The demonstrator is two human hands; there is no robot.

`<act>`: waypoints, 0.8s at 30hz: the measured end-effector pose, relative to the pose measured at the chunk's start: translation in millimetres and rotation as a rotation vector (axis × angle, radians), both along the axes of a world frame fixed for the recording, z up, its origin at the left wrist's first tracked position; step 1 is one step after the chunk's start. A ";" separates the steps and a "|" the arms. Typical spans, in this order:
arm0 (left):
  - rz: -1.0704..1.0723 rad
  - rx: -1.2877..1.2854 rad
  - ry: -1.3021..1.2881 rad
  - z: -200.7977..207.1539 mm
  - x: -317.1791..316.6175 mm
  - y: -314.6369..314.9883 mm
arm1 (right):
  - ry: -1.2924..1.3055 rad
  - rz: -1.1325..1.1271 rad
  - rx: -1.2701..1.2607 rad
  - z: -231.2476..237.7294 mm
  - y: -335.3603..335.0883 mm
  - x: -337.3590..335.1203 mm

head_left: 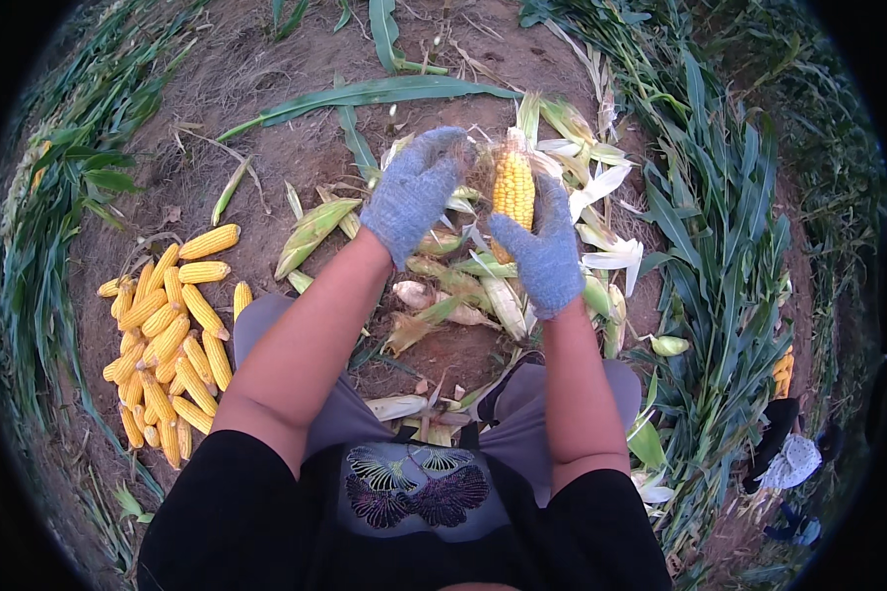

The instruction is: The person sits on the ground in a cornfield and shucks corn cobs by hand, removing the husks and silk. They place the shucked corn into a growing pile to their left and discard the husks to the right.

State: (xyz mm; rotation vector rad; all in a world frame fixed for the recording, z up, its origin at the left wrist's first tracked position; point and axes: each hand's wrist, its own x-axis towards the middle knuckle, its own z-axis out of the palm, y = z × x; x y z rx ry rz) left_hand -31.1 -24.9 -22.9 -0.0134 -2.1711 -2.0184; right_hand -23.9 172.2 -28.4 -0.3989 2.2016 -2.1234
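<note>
the right hand (544,261) clasps a yellow cob (513,192); whether the left hand (414,195) pinches silk (480,177) is unclear.

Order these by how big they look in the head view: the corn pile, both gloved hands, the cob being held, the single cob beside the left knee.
1. Corn pile
2. Left hand and right hand: too alike to rank
3. Held cob, partly covered
4. Single cob

L glove (414,197) + R glove (550,261) showing blu-gry, corn cob (513,187) + cob pile (170,342) gleaming yel, husks (315,234) showing pale grn/wht, soil (237,64) looking brn, blk tee (301,537) sporting purp/grn fan motifs (448,494)
</note>
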 end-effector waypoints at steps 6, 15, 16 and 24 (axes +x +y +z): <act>-0.150 0.508 -0.082 -24.8 -0.4 11.4 | 0.363 0.049 0.419 18.5 -24.1 21.1; -0.073 0.761 0.046 -16.0 0.6 7.6 | -0.074 0.040 0.036 2.3 -39.0 27.0; -0.100 0.929 0.018 -7.9 2.1 8.6 | -0.199 0.108 -0.127 1.8 -37.1 26.4; -0.007 0.489 0.053 -12.9 -0.1 -5.0 | -0.763 0.233 -0.816 5.9 -31.8 25.1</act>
